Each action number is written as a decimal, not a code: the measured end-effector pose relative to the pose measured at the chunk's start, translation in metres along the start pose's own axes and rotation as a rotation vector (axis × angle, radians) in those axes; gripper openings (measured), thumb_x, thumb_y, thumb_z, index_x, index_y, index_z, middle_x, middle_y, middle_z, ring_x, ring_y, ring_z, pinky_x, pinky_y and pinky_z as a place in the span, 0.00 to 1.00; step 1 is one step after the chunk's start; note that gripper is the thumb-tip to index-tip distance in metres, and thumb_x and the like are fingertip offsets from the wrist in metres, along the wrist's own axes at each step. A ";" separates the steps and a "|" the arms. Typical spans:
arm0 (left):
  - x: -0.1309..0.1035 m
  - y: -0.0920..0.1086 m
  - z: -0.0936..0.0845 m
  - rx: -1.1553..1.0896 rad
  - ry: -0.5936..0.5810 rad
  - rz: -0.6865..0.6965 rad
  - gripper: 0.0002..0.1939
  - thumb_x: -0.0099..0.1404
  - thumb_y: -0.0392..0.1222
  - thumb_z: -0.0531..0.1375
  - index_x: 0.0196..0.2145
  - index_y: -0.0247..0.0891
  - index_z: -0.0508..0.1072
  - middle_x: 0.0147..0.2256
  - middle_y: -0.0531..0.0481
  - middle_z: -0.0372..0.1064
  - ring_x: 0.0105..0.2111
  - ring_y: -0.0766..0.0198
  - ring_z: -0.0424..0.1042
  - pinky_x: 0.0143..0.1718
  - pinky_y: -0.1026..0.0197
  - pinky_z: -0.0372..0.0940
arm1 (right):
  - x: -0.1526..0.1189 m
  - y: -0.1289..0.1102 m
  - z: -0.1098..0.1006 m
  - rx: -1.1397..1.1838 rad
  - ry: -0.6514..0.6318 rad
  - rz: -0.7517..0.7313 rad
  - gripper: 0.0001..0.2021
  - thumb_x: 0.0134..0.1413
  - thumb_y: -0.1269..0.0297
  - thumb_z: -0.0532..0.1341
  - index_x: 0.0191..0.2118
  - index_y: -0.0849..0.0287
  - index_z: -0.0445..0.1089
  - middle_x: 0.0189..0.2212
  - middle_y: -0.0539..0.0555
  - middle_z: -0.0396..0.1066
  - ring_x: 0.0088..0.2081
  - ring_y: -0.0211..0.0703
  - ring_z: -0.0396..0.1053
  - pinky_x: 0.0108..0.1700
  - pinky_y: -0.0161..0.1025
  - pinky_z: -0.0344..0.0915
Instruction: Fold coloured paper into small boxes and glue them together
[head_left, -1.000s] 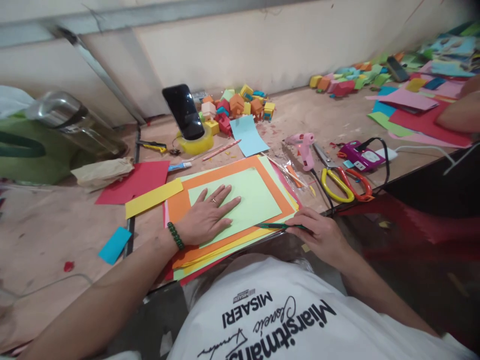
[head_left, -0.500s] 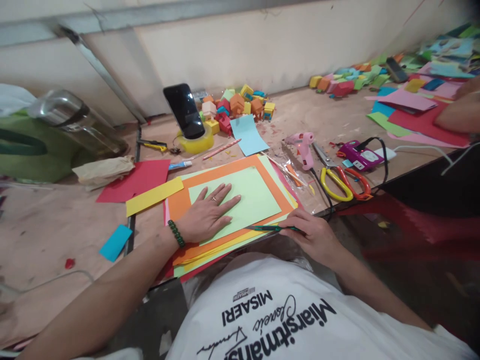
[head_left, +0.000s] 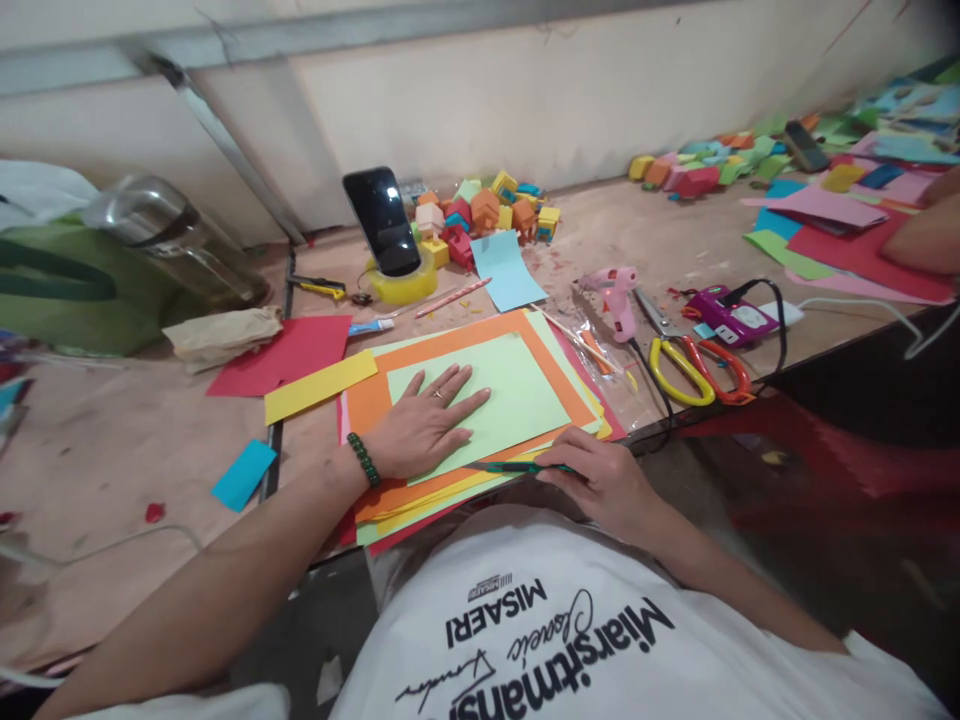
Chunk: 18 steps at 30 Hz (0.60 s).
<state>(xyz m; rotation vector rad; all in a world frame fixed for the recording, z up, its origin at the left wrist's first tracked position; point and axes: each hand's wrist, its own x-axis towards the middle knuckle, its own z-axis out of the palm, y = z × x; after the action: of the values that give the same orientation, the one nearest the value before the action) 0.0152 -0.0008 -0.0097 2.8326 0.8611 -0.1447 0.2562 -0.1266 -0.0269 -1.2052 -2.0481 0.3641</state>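
My left hand lies flat with spread fingers on a light green sheet. That sheet rests on an orange sheet, on top of a stack of coloured papers at the table's front edge. In my right hand is a green tool with a thin dark tip, pinched between the fingers. Its tip points left and lies at the lower edge of the green sheet, near my left thumb. Whether it is a cutter or small scissors is hard to tell.
Behind the stack stand a phone in a yellow tape roll and small paper houses. Rightward lie a pink glue gun, scissors and a purple power adapter. Another person's hand rests on papers at far right.
My right hand and the green tool have moved left along the lower edge of the green sheet. My left hand stays on the sheet. The whole view has shifted slightly.
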 end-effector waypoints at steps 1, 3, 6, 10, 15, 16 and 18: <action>0.000 0.000 0.000 -0.002 -0.003 0.001 0.30 0.70 0.58 0.38 0.66 0.50 0.47 0.68 0.44 0.37 0.67 0.50 0.39 0.62 0.38 0.39 | 0.001 -0.001 0.002 0.005 -0.007 0.002 0.10 0.64 0.63 0.55 0.36 0.59 0.71 0.29 0.52 0.69 0.28 0.34 0.69 0.30 0.30 0.65; 0.001 0.001 0.000 -0.005 -0.009 0.001 0.30 0.70 0.58 0.38 0.66 0.49 0.46 0.68 0.43 0.35 0.67 0.49 0.38 0.62 0.37 0.38 | 0.000 -0.001 0.006 0.016 -0.024 0.020 0.09 0.63 0.64 0.56 0.36 0.59 0.71 0.30 0.52 0.69 0.29 0.35 0.69 0.31 0.31 0.65; 0.000 0.001 -0.004 -0.005 -0.007 -0.002 0.31 0.70 0.59 0.38 0.66 0.48 0.47 0.68 0.42 0.35 0.67 0.48 0.37 0.62 0.37 0.38 | -0.004 0.003 0.010 0.017 -0.035 0.033 0.08 0.62 0.65 0.56 0.37 0.60 0.71 0.31 0.53 0.69 0.30 0.35 0.70 0.32 0.32 0.65; -0.010 -0.008 -0.013 0.000 0.016 -0.024 0.30 0.70 0.58 0.38 0.66 0.49 0.47 0.68 0.43 0.35 0.67 0.47 0.38 0.61 0.36 0.38 | -0.007 0.007 0.010 0.013 -0.027 0.024 0.07 0.62 0.65 0.57 0.37 0.59 0.71 0.30 0.52 0.69 0.30 0.35 0.70 0.31 0.32 0.65; -0.019 -0.021 -0.008 0.029 -0.040 -0.052 0.31 0.70 0.58 0.37 0.66 0.46 0.46 0.68 0.39 0.34 0.67 0.46 0.40 0.60 0.34 0.39 | -0.001 0.002 0.009 -0.007 -0.025 0.003 0.09 0.63 0.64 0.56 0.36 0.60 0.71 0.30 0.52 0.70 0.29 0.35 0.70 0.30 0.31 0.65; -0.020 -0.022 -0.006 0.033 -0.036 -0.051 0.31 0.70 0.58 0.37 0.66 0.47 0.46 0.68 0.39 0.34 0.67 0.46 0.39 0.60 0.35 0.39 | 0.001 0.000 0.010 -0.021 -0.029 -0.008 0.10 0.63 0.63 0.55 0.36 0.60 0.71 0.30 0.53 0.70 0.28 0.35 0.70 0.29 0.31 0.65; -0.020 -0.022 -0.003 0.038 -0.024 -0.051 0.31 0.70 0.58 0.37 0.66 0.47 0.46 0.68 0.40 0.34 0.67 0.47 0.39 0.60 0.35 0.39 | 0.003 -0.004 0.012 -0.044 -0.036 -0.032 0.11 0.64 0.63 0.54 0.35 0.60 0.71 0.29 0.53 0.70 0.28 0.35 0.70 0.28 0.30 0.64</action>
<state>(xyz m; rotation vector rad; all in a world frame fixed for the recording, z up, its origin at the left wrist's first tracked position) -0.0131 0.0071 -0.0067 2.8389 0.9356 -0.2043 0.2443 -0.1251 -0.0318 -1.1982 -2.1144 0.3293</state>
